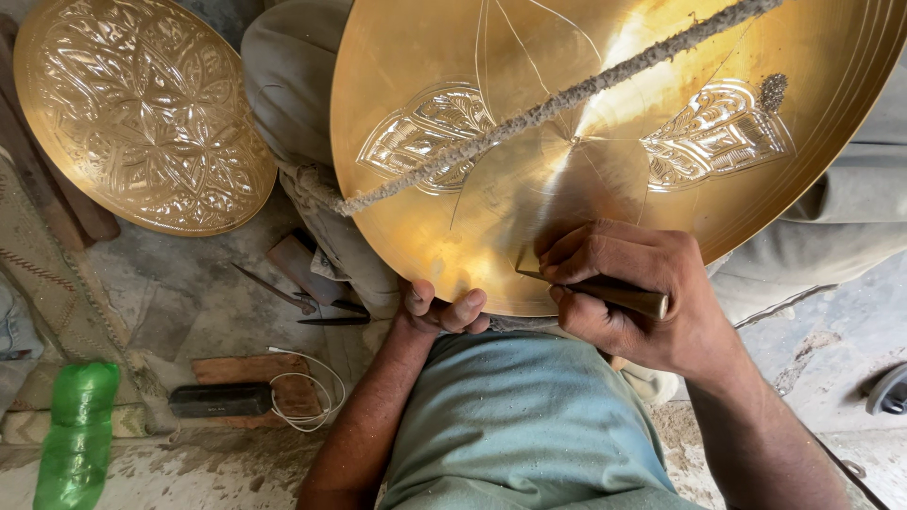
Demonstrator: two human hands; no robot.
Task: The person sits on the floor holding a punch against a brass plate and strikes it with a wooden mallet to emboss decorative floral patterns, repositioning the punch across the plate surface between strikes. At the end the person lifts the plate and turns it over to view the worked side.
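Fingers (605,260) around smooth metal graver (605,293) on polished brass dish (529,203)

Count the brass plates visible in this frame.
2. An engraved brass plate leans at upper left; a partly engraved brass plate rests on the lap, left hand gripping its edge, right hand pressing an engraving tool to it. Others may lie out of frame.

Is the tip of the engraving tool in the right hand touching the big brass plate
Touching. The head view shows the right hand pressing the engraving tool tip against the brass plate surface, no gap visible.
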